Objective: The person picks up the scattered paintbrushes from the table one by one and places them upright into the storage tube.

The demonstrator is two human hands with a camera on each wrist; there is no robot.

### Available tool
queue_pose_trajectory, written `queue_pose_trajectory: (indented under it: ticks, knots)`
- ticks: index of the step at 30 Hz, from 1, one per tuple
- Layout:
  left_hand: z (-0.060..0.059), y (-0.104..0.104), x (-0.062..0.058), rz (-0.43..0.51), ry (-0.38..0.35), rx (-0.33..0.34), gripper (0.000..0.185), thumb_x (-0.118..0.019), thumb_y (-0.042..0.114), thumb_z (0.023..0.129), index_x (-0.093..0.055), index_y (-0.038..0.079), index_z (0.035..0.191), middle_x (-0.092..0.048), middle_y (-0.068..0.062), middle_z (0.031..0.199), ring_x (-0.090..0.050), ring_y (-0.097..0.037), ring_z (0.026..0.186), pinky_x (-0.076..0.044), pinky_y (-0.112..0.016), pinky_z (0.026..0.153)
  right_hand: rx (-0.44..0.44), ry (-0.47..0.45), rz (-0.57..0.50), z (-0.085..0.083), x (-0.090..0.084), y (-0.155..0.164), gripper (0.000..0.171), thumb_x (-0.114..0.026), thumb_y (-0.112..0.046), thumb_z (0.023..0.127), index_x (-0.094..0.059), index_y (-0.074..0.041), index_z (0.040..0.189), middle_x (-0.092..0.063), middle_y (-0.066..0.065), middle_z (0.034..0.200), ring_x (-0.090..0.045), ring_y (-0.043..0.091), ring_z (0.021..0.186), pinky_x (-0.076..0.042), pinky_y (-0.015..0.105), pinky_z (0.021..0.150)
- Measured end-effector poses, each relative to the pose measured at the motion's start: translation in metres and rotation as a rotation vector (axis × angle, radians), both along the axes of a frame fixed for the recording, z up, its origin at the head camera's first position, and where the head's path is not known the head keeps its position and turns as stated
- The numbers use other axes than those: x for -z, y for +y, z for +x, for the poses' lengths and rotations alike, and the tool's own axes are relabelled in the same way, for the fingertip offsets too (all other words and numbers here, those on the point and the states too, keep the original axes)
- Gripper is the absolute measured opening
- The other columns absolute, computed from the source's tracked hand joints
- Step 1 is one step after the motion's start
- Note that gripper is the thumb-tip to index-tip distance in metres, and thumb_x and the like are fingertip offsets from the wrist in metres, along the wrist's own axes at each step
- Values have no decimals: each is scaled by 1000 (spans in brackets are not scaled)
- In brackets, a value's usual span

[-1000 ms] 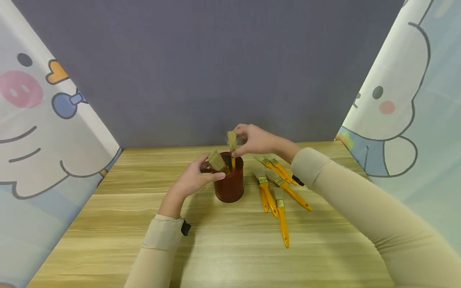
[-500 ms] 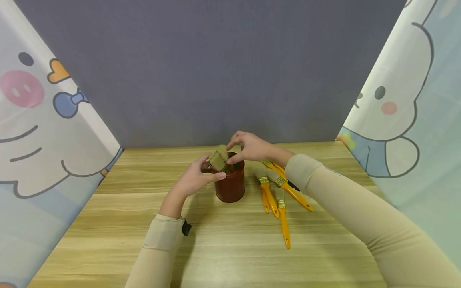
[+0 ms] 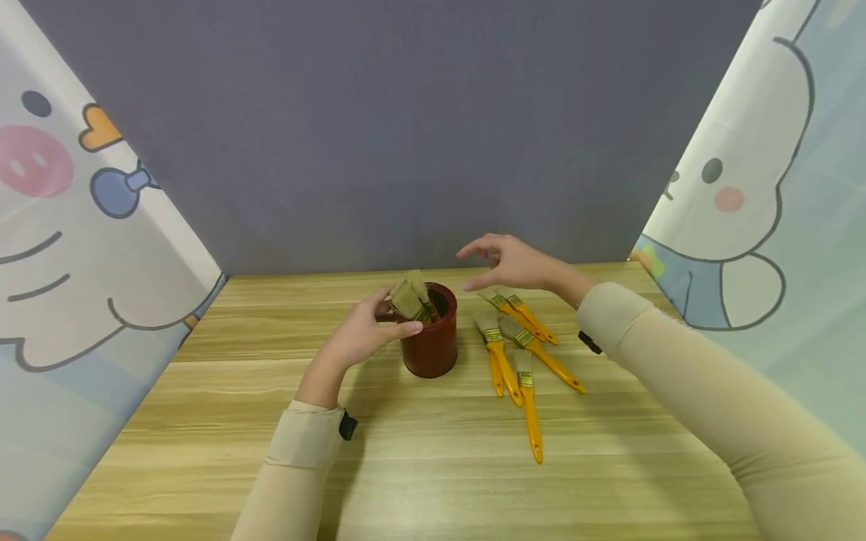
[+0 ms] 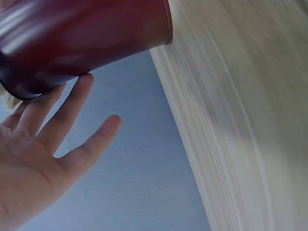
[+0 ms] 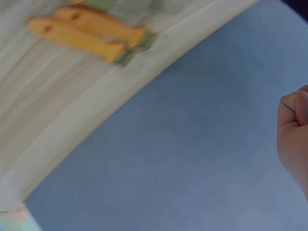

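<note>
A dark red can [image 3: 430, 352] stands upright on the table, with paintbrushes [image 3: 410, 298] leaning in it, bristles up, at its left side. My left hand [image 3: 361, 330] holds the can near its rim, thumb on the near side. In the left wrist view, fingertips of the left hand [image 4: 53, 130] touch the can's wall [image 4: 86, 36]. To the right of the can, my right hand [image 3: 517, 263] hovers in the air with nothing in it, fingers apart from the thumb. Beneath and in front of it lie several yellow-handled paintbrushes [image 3: 532, 409], loosely grouped on the table.
The wood-grain table [image 3: 271, 451] ends at a grey-blue panel [image 3: 419, 150] behind the can. Cartoon-printed cloths [image 3: 81, 248] hang on both sides. In the right wrist view, two blurred yellow paintbrush handles [image 5: 77, 37] lie near the table's far edge.
The right hand lowered a paintbrush into the can and let go of it. It then moved right and up, away from the can. The left hand stayed at the can.
</note>
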State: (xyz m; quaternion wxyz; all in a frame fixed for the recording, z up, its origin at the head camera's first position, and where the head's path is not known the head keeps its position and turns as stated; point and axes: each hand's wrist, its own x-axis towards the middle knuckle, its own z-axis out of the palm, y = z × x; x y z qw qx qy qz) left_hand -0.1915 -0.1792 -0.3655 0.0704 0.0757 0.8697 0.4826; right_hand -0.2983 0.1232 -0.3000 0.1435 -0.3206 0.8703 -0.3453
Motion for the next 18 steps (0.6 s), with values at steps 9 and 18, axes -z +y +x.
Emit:
queue_pose_trajectory:
  ticks: [9, 18]
  knots:
    - [0, -1, 0, -16, 6, -2, 98, -83, 55, 90, -31, 29, 169, -65, -13, 149, -62, -32, 139, -51, -58, 113, 49, -79, 53, -3, 36, 59, 61, -83, -37, 95, -59, -22, 149, -40, 8, 115, -33, 16, 71, -36, 35, 69]
    - [1, 1, -1, -2, -8, 1, 99, -84, 54, 90, -30, 30, 169, -63, -13, 151, -61, -32, 140, -50, -58, 115, 10, -115, 99, 14, 91, 98, 67, -86, -28, 93, -58, -10, 151, -48, 18, 113, -38, 18, 76, -35, 31, 65]
